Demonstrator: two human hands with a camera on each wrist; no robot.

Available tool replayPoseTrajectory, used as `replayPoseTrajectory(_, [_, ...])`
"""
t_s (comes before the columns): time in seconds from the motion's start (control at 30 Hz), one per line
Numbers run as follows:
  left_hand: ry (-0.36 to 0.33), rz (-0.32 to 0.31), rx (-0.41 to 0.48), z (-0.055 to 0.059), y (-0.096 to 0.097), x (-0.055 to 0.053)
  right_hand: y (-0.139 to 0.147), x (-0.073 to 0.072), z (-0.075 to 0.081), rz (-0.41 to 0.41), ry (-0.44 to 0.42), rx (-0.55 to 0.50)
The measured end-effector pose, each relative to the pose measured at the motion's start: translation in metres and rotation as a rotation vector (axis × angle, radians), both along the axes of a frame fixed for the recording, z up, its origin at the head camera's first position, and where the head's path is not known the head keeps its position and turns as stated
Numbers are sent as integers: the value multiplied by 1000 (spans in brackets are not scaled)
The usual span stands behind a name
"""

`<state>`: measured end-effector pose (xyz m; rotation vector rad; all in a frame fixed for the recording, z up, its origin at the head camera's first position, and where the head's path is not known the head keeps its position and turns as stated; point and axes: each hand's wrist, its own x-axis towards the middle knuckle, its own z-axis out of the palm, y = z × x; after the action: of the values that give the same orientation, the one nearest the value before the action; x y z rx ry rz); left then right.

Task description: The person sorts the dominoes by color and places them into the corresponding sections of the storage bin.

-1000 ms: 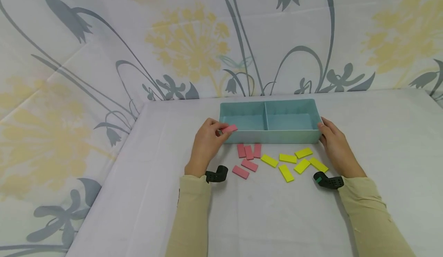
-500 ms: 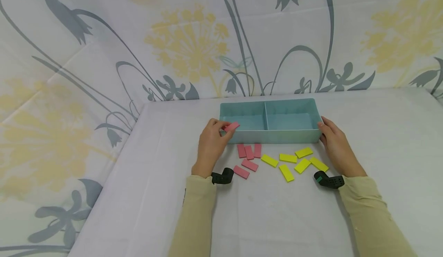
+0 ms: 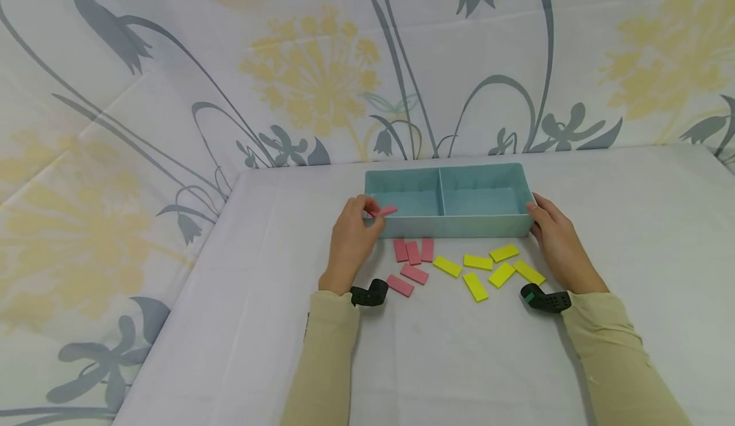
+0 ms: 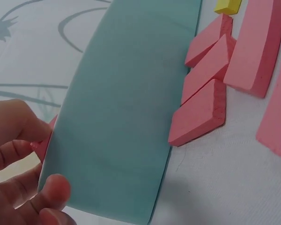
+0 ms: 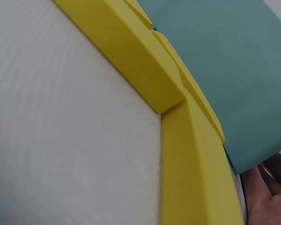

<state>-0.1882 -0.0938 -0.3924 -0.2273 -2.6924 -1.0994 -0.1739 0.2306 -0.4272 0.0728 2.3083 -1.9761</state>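
My left hand (image 3: 351,241) pinches a pink block (image 3: 388,210) at the front left corner of a blue-green two-compartment box (image 3: 459,227). The block juts over the front rim into the left compartment. From the left wrist, only a bit of the pink block (image 4: 43,145) shows beside the index finger, partly hidden by the box wall (image 4: 117,112). My right hand (image 3: 559,247) grips the box's right end, thumb at the rim. In the right wrist view, fingers (image 5: 269,206) of that hand show at the box's lower corner.
In front of the box lie several loose pink blocks (image 3: 415,273) on the left and several yellow blocks (image 3: 475,287) on the right. A white cloth (image 3: 448,362) covers the table; a flower-patterned cloth (image 3: 321,69) hangs behind it.
My left hand has shifted slightly right along the box with the pink block, whose angle has changed to lie flatter over the rim. The right hand and the box stay in place.
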Motion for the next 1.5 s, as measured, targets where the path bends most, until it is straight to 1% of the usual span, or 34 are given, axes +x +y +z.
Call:
replayPoseTrajectory(0.13, [-7, -6, 2, 1, -1, 0, 0, 0, 0, -4, 3, -9])
replayPoseTrajectory(0.27, [32, 21, 3, -3, 2, -2, 1, 0, 0, -2, 2, -16])
replayPoseTrajectory(0.33, [62, 51, 4, -6, 4, -2, 1, 0, 0, 0, 3, -29])
replayPoseTrajectory(0.53, [150, 193, -45, -15, 12, -4, 0, -1, -1, 3, 8, -29])
replayPoseTrajectory(0.57, [156, 209, -60, -16, 13, -3, -1, -1, -1, 2, 8, -29])
replayPoseTrajectory(0.63, [152, 216, -86, -16, 15, -2, -1, -1, -2, 0, 10, -21])
replayPoseTrajectory(0.7, [135, 204, -110, -15, 14, 0, -2, -1, -2, -1, 13, -13])
replayPoseTrajectory(0.83, [82, 141, -144, -12, 10, 2, -2, -1, -2, -2, 13, -6])
replayPoseTrajectory(0.93, [67, 83, -143, -10, 7, 1, -1, -1, -1, -2, 9, -10])
replayPoseTrajectory(1.0, [69, 49, -138, -9, 5, 0, 0, 0, 0, -2, 7, -10])
replayPoseTrajectory(1.1, [68, 13, -113, -9, 2, -1, 1, -1, 1, 0, 6, -21])
replayPoseTrajectory(1.2, [57, -13, -68, -7, -1, -1, 1, 0, 0, 0, 5, -39])
replayPoseTrajectory(1.3, [71, -37, -15, -6, -3, -2, 1, 0, 0, 0, 7, -48])
replayPoseTrajectory(1.43, [101, -42, 37, -4, -6, -2, 1, 0, 0, 4, 7, -40])
replayPoseTrajectory(1.5, [97, -28, 58, -3, -7, -2, 0, 0, 1, 5, 9, -37])
